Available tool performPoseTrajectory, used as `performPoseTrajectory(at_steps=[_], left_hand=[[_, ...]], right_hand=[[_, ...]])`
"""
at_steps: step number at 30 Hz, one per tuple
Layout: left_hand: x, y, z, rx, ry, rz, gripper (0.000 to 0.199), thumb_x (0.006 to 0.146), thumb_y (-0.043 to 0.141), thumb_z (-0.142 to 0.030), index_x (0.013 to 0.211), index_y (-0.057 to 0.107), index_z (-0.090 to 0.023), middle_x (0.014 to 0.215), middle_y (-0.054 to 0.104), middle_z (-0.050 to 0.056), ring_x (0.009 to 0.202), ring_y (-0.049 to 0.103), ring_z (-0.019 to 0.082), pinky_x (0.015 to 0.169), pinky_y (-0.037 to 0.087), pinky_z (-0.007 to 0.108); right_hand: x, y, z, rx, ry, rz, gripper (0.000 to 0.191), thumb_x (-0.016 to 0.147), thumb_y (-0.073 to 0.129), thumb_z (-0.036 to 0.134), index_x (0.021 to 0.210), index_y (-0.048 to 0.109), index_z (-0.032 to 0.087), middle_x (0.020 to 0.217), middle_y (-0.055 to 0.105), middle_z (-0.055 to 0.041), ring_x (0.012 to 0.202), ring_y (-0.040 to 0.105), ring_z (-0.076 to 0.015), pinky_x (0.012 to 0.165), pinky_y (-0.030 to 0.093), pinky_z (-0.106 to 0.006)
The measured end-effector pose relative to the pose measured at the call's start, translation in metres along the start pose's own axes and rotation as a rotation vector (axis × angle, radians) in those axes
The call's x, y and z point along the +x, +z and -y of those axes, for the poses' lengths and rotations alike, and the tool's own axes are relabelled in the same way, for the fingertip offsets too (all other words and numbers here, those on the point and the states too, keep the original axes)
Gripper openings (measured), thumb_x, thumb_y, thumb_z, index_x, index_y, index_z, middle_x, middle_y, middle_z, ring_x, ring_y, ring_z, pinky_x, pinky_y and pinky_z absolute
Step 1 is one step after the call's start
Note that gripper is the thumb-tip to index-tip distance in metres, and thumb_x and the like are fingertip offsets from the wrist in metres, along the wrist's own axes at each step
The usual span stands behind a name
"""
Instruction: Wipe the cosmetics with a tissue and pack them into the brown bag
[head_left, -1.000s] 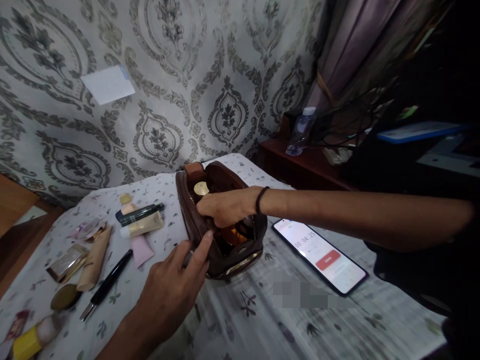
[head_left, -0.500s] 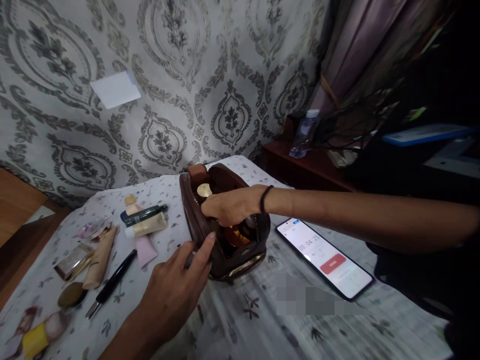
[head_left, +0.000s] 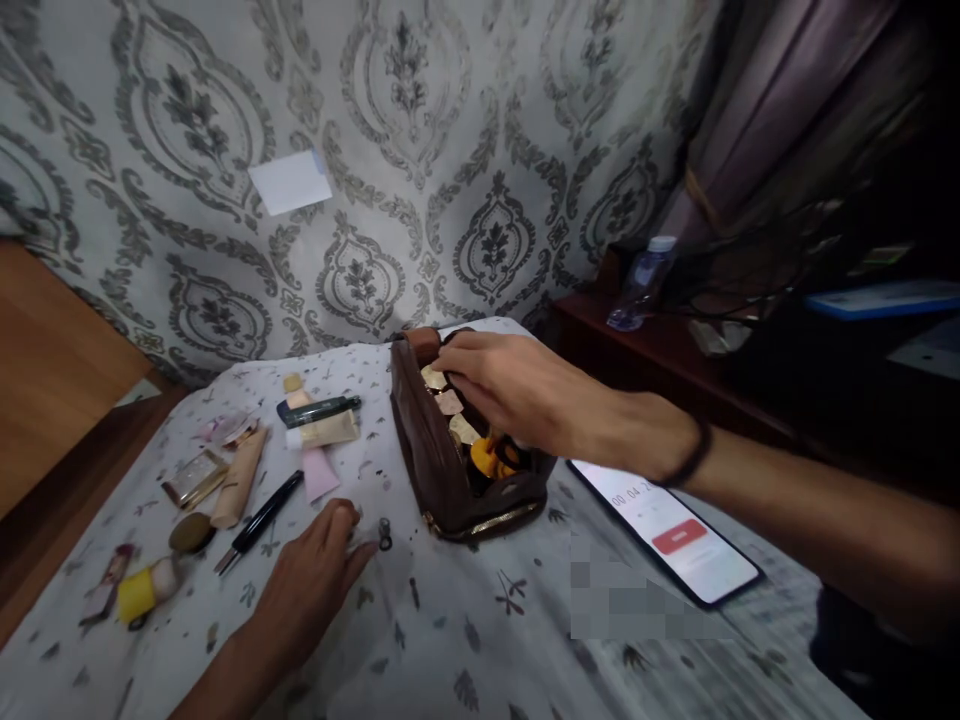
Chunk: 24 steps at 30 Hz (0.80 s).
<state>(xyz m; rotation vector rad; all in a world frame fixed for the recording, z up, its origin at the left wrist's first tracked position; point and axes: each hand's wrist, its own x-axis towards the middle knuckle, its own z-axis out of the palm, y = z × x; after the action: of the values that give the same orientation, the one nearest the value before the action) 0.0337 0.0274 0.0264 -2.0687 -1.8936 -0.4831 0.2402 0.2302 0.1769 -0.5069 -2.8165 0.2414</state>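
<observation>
A brown cosmetic bag (head_left: 420, 450) stands unzipped on the patterned sheet. Gold-coloured lids (head_left: 464, 430) and an orange-and-black item (head_left: 491, 458) show inside it. Over the bag's far end reaches my right hand (head_left: 510, 385), its fingers bent downward and slightly apart near the gold lids. Its thumb is hidden, and I see nothing held in it. My left hand (head_left: 311, 570) is low over the sheet to the left of the bag, empty, with loosely curled fingers and the thumb apart. Nearest to it lies a black pen-like stick with a silver end (head_left: 259, 522).
Left on the sheet lie a beige tube (head_left: 238, 478), a gold compact (head_left: 195, 480), a dark round item (head_left: 191, 533), a yellow-banded item (head_left: 146, 592), a dark green tube (head_left: 322, 411) and a pink tube (head_left: 321, 475). A phone (head_left: 675, 540) lies right; a bottle (head_left: 641, 285) stands behind.
My left hand has let go of the bag's near side and moved left. My right hand has risen out of the bag toward its far rim. The view has shifted slightly.
</observation>
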Motion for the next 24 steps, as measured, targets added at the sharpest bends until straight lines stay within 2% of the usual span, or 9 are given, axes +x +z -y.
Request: performPoseTrajectory(at_steps=[3, 5, 8, 10, 15, 18, 20, 24], left_hand=[[-0.026, 0.006, 0.006, -0.009, 0.010, 0.078, 0.020, 0.099, 0.043, -0.033, 0.112, 0.051, -0.019, 0.115, 0.063, 0.012, 0.101, 0.069, 0.023, 0.076, 0.061, 0.035], [-0.038, 0.006, 0.007, -0.024, 0.029, 0.124, 0.032, 0.096, 0.050, -0.030, 0.126, 0.048, -0.019, 0.130, 0.058, 0.016, 0.118, 0.061, 0.026, 0.090, 0.058, 0.041], [-0.049, 0.002, 0.007, -0.026, 0.017, 0.189, 0.047, 0.095, 0.053, -0.026, 0.140, 0.039, -0.018, 0.140, 0.050, 0.019, 0.127, 0.053, 0.029, 0.097, 0.054, 0.046], [-0.053, -0.001, 0.008, -0.020, 0.011, 0.201, 0.047, 0.096, 0.051, -0.024, 0.141, 0.038, -0.019, 0.139, 0.051, 0.018, 0.126, 0.053, 0.029, 0.096, 0.053, 0.047], [-0.056, -0.003, 0.010, -0.052, 0.000, 0.266, 0.038, 0.094, 0.048, -0.013, 0.132, 0.045, -0.018, 0.114, 0.061, 0.011, 0.104, 0.059, 0.024, 0.088, 0.053, 0.041], [-0.054, -0.004, 0.016, -0.059, -0.041, 0.270, 0.034, 0.093, 0.048, -0.010, 0.126, 0.050, -0.018, 0.104, 0.062, 0.009, 0.097, 0.059, 0.023, 0.086, 0.053, 0.039], [-0.051, -0.005, 0.026, -0.079, -0.113, 0.210, 0.031, 0.095, 0.046, -0.013, 0.124, 0.052, -0.018, 0.103, 0.063, 0.008, 0.096, 0.060, 0.022, 0.085, 0.053, 0.038], [-0.044, -0.004, 0.054, -0.165, -0.261, -0.016, 0.026, 0.098, 0.043, -0.019, 0.122, 0.052, -0.017, 0.111, 0.064, 0.010, 0.106, 0.061, 0.022, 0.091, 0.053, 0.038]], right_hand=[[-0.019, 0.012, 0.023, 0.067, -0.108, -0.118, 0.025, 0.091, 0.048, 0.011, 0.108, 0.066, 0.016, 0.116, 0.064, -0.0125, 0.105, 0.061, -0.0236, 0.089, 0.049, -0.032], [-0.031, 0.025, 0.038, 0.122, -0.215, -0.140, 0.027, 0.092, 0.047, 0.011, 0.109, 0.067, 0.018, 0.121, 0.063, -0.0123, 0.109, 0.062, -0.0235, 0.092, 0.051, -0.034], [-0.042, 0.052, 0.057, 0.195, -0.324, -0.160, 0.032, 0.093, 0.043, 0.008, 0.112, 0.067, 0.019, 0.125, 0.063, -0.0129, 0.112, 0.062, -0.0226, 0.092, 0.055, -0.035], [-0.043, 0.074, 0.067, 0.251, -0.334, -0.137, 0.031, 0.093, 0.044, 0.008, 0.111, 0.067, 0.019, 0.124, 0.064, -0.0130, 0.112, 0.063, -0.0223, 0.091, 0.056, -0.036], [-0.033, 0.128, 0.085, 0.431, -0.223, -0.022, 0.026, 0.094, 0.048, 0.017, 0.111, 0.068, 0.018, 0.123, 0.066, -0.0134, 0.113, 0.065, -0.0222, 0.098, 0.054, -0.040], [-0.019, 0.153, 0.092, 0.528, -0.138, 0.042, 0.026, 0.094, 0.049, 0.020, 0.110, 0.068, 0.017, 0.118, 0.067, -0.0128, 0.109, 0.066, -0.0227, 0.094, 0.055, -0.040], [-0.004, 0.168, 0.094, 0.588, -0.077, 0.050, 0.027, 0.093, 0.049, 0.021, 0.113, 0.067, 0.016, 0.115, 0.068, -0.0126, 0.105, 0.067, -0.0223, 0.091, 0.056, -0.038], [0.042, 0.194, 0.095, 0.576, 0.100, -0.014, 0.033, 0.090, 0.049, 0.015, 0.120, 0.060, 0.011, 0.121, 0.066, -0.0159, 0.103, 0.067, -0.0219, 0.092, 0.054, -0.038]])
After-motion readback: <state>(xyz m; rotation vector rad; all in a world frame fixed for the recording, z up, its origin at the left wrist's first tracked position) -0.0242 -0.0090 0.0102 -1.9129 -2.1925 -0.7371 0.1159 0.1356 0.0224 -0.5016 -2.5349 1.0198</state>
